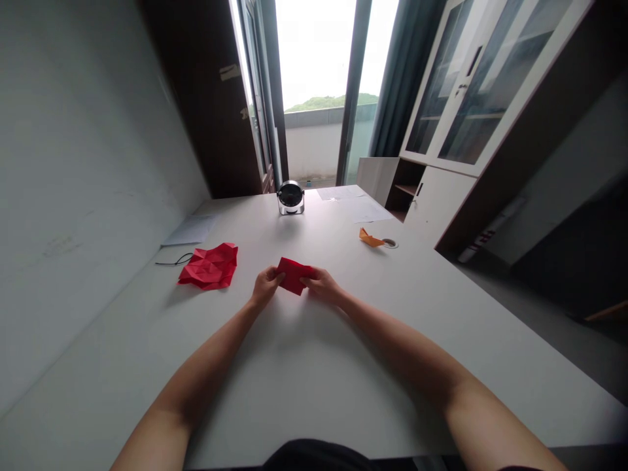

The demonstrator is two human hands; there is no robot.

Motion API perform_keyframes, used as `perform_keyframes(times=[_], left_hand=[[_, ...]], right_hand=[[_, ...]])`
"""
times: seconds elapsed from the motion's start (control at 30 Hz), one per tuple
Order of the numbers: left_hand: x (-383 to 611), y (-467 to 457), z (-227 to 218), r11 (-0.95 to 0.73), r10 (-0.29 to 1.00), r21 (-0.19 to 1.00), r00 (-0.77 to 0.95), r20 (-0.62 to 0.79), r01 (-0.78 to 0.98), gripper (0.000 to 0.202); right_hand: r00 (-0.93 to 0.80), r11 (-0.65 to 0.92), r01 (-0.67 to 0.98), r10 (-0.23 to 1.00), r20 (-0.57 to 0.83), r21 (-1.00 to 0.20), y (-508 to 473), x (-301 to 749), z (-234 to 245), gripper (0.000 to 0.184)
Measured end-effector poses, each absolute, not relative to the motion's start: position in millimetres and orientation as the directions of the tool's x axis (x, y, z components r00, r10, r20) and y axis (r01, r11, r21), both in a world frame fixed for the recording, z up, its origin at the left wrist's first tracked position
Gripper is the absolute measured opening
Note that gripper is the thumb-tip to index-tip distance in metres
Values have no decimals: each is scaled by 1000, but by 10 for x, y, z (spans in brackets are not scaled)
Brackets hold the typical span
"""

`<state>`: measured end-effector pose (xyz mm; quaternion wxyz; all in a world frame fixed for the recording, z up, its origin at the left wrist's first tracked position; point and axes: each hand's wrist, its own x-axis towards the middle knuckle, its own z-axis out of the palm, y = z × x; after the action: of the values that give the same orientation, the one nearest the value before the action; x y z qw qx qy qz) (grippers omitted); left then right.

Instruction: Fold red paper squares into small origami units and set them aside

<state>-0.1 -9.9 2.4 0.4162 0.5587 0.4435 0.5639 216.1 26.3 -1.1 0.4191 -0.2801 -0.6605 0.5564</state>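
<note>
A small folded red paper lies on the white table in front of me. My left hand pinches its left edge with closed fingers. My right hand grips its right edge, fingers pressed together. Both forearms reach out across the table toward it.
A crumpled, creased red paper sheet lies to the left, beside a black cord. A small black fan stands at the far edge. An orange folded paper lies at the right, with white sheets behind it. A cabinet stands at the right.
</note>
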Motion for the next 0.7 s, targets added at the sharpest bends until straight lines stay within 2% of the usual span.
perform_keyframes(times=[0.2, 0.37, 0.53, 0.7], left_hand=[[31, -133, 49, -247, 969, 968, 6, 247, 48, 31], [-4, -137, 40, -244, 965, 946, -40, 258, 213, 31], [-32, -133, 57, -261, 953, 928, -85, 292, 268, 34], [-49, -110, 58, -269, 956, 953, -83, 282, 137, 39]], right_hand=[[-415, 293, -62, 862, 292, -954, 307, 2154, -59, 38], [-301, 417, 134, 881, 364, -899, 320, 2191, -34, 25], [-403, 498, 173, 823, 400, -850, 221, 2162, 58, 17], [-497, 488, 96, 779, 383, -868, 127, 2145, 135, 32]])
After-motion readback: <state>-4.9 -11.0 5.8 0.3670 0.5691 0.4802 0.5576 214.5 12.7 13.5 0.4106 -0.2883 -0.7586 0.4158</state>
